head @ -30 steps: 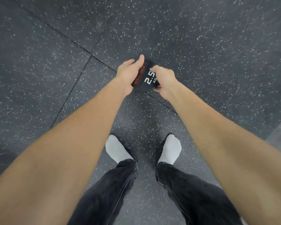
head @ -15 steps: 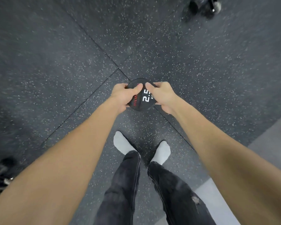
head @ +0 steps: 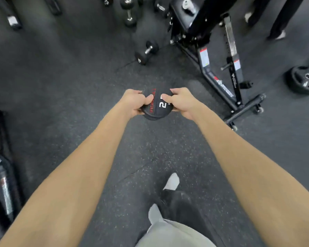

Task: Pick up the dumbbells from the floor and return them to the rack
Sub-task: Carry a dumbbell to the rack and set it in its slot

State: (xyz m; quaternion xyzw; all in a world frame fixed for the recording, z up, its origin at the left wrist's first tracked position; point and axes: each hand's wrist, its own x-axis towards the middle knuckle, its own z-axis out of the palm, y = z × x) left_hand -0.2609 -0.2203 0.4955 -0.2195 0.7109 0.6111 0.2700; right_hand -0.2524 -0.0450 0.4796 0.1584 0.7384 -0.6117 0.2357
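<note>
Both hands clamp one small black weight marked "2" [head: 156,106] by its rim, left hand [head: 134,102] and right hand [head: 181,102] on opposite edges, carried above the rubber floor [head: 61,82]. Such a fingertip pinch could slip and drop it near the socked foot [head: 172,180]. Beyond the weight lies a loose hex dumbbell [head: 146,52]; right of the weight, a wheeled bench frame [head: 219,73] crowds the path.

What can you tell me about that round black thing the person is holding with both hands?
The round black weight is a small disc, matte like rubber, with red lettering and a white "2" on its face; the rest of the number hides under a thumb. It is held off the floor, roughly flat, face up. The left hand grips its left edge, the right hand its right edge.
</note>
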